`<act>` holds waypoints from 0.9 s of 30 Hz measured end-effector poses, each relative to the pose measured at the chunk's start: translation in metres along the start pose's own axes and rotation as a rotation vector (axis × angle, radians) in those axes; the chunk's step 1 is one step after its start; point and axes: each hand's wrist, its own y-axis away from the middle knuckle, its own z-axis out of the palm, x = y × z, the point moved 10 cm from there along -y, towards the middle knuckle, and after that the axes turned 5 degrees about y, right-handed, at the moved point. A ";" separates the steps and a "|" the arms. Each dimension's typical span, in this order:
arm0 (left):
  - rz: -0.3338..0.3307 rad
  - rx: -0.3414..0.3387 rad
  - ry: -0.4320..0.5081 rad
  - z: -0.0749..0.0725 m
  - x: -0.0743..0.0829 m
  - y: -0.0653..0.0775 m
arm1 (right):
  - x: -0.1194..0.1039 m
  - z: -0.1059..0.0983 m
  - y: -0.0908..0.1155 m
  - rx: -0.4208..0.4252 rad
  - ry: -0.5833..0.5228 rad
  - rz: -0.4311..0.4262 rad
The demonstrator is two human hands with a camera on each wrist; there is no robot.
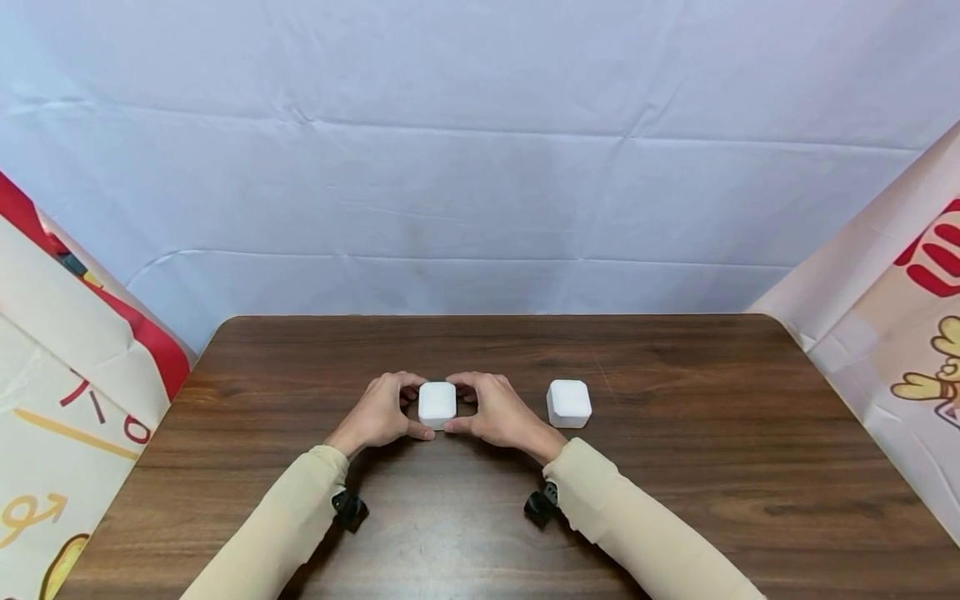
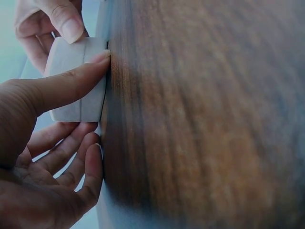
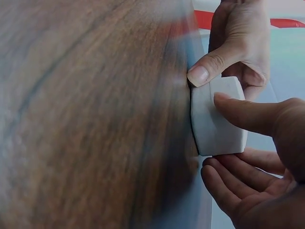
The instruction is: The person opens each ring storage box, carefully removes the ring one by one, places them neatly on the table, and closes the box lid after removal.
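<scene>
A small white box (image 1: pixel 437 402) with rounded corners sits on the wooden table between both hands. In the left wrist view a thin seam runs round the box (image 2: pixel 67 57), like the joint of a lid. The left hand (image 1: pixel 381 410) holds it from the left, thumb across the near side low by the table and fingers at the far side. From the right, the right hand (image 1: pixel 498 410) grips the same box, its thumb (image 3: pixel 248 114) on the near side, higher up, and fingers behind. What is inside the box is hidden.
A second white box (image 1: pixel 569 403) of similar look stands to the right, just beyond the right wrist. The brown table (image 1: pixel 712 433) ends at a pale cloth backdrop (image 1: pixel 465 200). Printed cloths hang at the left and right sides.
</scene>
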 end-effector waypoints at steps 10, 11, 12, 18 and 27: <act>-0.013 0.007 -0.013 0.002 0.000 0.000 | 0.001 0.002 0.000 -0.005 -0.018 -0.006; -0.014 0.008 -0.013 0.002 0.000 -0.001 | 0.001 0.002 0.000 -0.009 -0.022 -0.008; -0.014 0.010 -0.012 0.002 -0.001 -0.001 | 0.001 0.002 -0.001 -0.014 -0.025 -0.009; -0.019 0.018 -0.013 0.002 -0.001 -0.002 | 0.002 0.003 -0.002 -0.046 -0.038 0.005; -0.033 0.013 -0.012 0.002 -0.002 -0.003 | 0.004 0.002 -0.006 -0.088 -0.074 0.049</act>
